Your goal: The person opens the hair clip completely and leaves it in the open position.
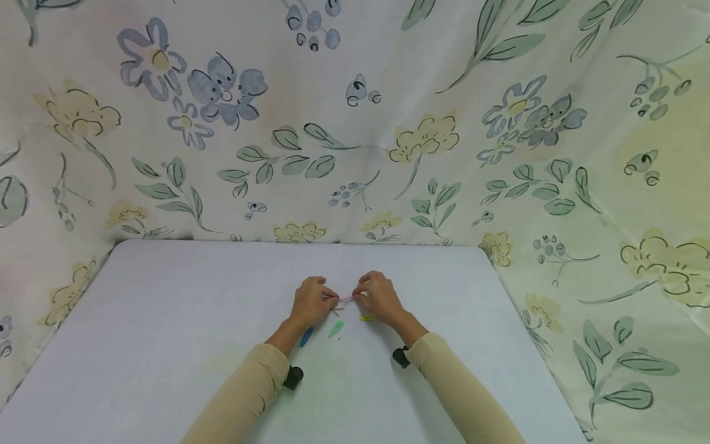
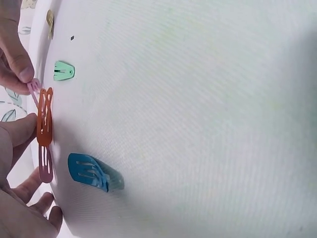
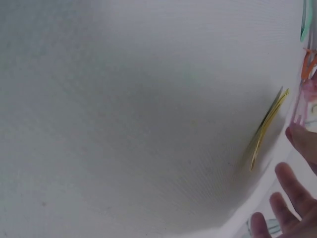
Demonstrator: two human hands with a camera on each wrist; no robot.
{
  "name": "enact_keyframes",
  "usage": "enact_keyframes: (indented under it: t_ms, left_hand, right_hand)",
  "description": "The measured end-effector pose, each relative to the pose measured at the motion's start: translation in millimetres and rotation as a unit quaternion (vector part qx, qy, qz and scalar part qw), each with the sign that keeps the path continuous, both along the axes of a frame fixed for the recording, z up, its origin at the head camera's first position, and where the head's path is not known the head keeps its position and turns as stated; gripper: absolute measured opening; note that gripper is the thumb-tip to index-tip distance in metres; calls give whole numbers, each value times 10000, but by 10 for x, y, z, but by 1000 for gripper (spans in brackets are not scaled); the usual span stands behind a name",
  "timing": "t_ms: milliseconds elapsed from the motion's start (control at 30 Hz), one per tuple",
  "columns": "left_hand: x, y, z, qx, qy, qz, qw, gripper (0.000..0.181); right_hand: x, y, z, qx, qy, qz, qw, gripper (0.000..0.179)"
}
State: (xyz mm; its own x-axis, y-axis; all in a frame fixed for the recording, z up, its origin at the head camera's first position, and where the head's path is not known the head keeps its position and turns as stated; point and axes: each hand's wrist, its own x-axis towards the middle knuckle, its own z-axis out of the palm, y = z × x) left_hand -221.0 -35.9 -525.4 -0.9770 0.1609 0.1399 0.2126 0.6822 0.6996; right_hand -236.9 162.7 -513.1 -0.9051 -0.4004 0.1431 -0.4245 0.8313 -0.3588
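Note:
Pinched in the fingertips of my right hand [image 1: 383, 299] is a pale pink snap hair clip [image 2: 33, 88], stretching toward the left hand. My left hand [image 1: 312, 303] grips a mauve-pink hair clip [image 2: 46, 168], thumb and finger close together. An orange hair clip [image 2: 44, 124] overlaps both pink clips in the left wrist view, its two prongs toward the right hand. Part of the pink clips is hidden behind it. Nearer my body lie a green hair clip [image 1: 336, 328] and, beside the left wrist, a blue hair clip [image 1: 307, 337]. A yellow hair clip [image 3: 267, 129] lies under the right hand.
The white table [image 1: 183, 320] reaches out on both sides of the hands. Behind it hangs a floral cloth [image 1: 333, 203]. A tiny dark speck [image 2: 72, 37] lies near the green clip. Black wrist cameras show below both wrists.

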Motion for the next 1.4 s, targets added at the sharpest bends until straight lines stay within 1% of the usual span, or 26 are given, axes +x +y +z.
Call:
enact_keyframes:
  t_ms: [167, 467, 533, 633, 767, 900, 967, 1067, 1167, 1267, 1333, 1400]
  left_hand:
    - [3, 2, -21, -40, -106, 28, 9999, 8]
    - [41, -9, 0, -136, -254, 68, 9996, 11]
    - [43, -12, 4, -109, -333, 101, 9993, 12]
    - [52, -13, 5, -25, -341, 150, 9993, 13]
    - [76, 3, 11, 187, -217, 140, 9995, 14]
    - [119, 39, 31, 405, -109, -38, 9991, 13]
    - [145, 65, 45, 422, -83, -191, 9989, 12]
    - [184, 109, 60, 382, 68, -473, 9981, 10]
    - [212, 163, 58, 153, 310, -638, 9974, 10]
    - [230, 220, 50, -150, 521, -731, 9958, 10]
    - [243, 252, 45, -305, 574, -801, 9947, 10]
    - [259, 277, 40, -436, 524, -866, 9939, 10]
  right_hand:
    - [10, 6, -24, 29, -140, 35, 9999, 7]
    - [26, 62, -10, 51, -343, -49, 9994, 9]
    - [30, 93, 0, 24, -375, -37, 9993, 10]
    - [37, 151, 19, 33, -377, 34, 9993, 10]
    - [54, 235, 63, -36, -500, 37, 9987, 10]
    - [92, 309, 117, -398, -738, 4, 9965, 7]
    - [114, 345, 138, -568, -870, 18, 9946, 5]
    - [143, 399, 146, -698, -975, 87, 9927, 5]
    - [166, 450, 129, -689, -984, 201, 9926, 6]
    - [196, 502, 99, -636, -986, 314, 9926, 7]
    - [221, 533, 82, -651, -1035, 360, 9918, 7]
    - [242, 557, 69, -654, -1055, 390, 9915, 8]
